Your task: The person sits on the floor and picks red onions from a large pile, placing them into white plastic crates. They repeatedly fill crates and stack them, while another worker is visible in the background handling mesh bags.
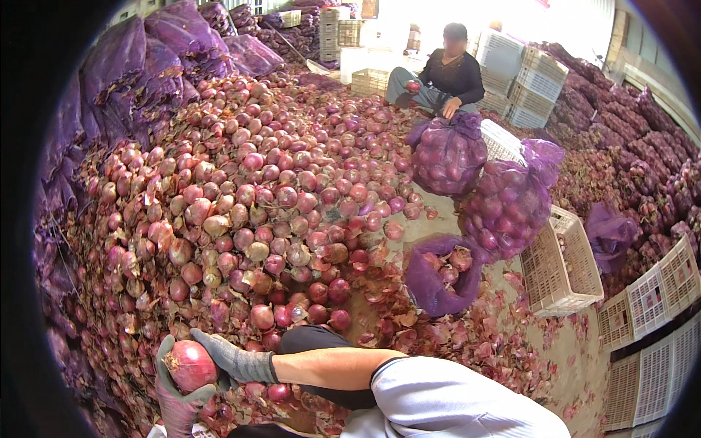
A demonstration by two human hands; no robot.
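Both of my hands wear grey gloves and are at the lower left. My left hand (176, 397) cups a large red onion (193, 366) from its left side and from below. Against the onion's upper right side rests my right hand (233, 357), its fingertips partly hidden. A wide heap of red onions (263, 180) with dry skins lies before me. Right of the heap, an open purple mesh bag (419, 284) holds several onions. Two filled purple mesh bags, a farther one (446, 159) and a nearer one (501, 211), stand beyond it.
A person (457, 71) sits behind the heap, one hand holding an onion, the other by the farther bag. Plastic crates (569, 274) stand at right, with stacked mesh sacks (619, 126) beyond. Purple sacks (131, 71) line the left. Loose skins (465, 345) litter the floor.
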